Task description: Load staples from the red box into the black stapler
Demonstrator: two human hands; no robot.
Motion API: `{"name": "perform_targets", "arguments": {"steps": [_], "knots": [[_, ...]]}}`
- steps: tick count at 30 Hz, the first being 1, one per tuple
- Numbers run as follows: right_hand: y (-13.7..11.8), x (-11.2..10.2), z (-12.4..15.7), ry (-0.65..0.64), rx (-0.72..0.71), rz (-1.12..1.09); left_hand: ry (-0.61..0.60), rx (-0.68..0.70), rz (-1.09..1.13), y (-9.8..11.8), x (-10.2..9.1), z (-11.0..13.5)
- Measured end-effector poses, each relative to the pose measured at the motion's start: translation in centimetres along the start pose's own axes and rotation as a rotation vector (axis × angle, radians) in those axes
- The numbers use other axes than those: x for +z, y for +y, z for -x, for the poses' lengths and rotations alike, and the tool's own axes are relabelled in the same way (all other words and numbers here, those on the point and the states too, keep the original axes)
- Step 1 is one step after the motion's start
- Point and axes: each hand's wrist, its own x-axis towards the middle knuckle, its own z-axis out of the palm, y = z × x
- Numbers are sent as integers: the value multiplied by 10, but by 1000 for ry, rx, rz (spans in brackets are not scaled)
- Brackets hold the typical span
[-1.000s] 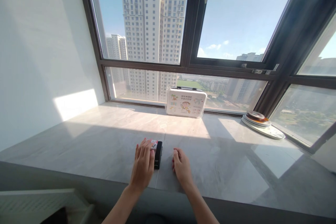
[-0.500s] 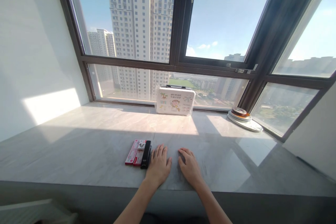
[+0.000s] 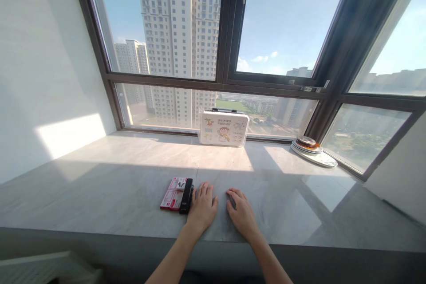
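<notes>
Both of my hands rest on the grey marble sill [image 3: 100, 186] near its front edge. My left hand [image 3: 202, 207] lies flat with fingers stretched out, just right of a black stapler [image 3: 186, 195] and touching or nearly touching it. Left of the stapler lie small red and white boxes [image 3: 173, 194], side by side. My right hand [image 3: 242, 214] rests palm down with fingers slightly curled, and a small dark thing shows under its fingertips; I cannot make out what it is.
A white illustrated case with a handle [image 3: 224, 129] stands against the window at the back. A stack of round plates [image 3: 313, 151] sits at the back right. A white wall closes the left side. Dark window frames run behind the sill.
My left hand has slid right off the red boxes and stapler, which now lie uncovered. The head view shifted a little. My right hand stayed in place.
</notes>
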Motion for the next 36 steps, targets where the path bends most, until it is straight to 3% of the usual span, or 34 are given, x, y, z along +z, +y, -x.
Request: {"name": "perform_targets", "arguments": {"steps": [14, 36], "knots": [[-12, 16, 8, -136, 9, 301, -29, 39, -56, 9, -5, 7], [-19, 10, 18, -140, 17, 339, -23, 34, -31, 12, -10, 17]]}}
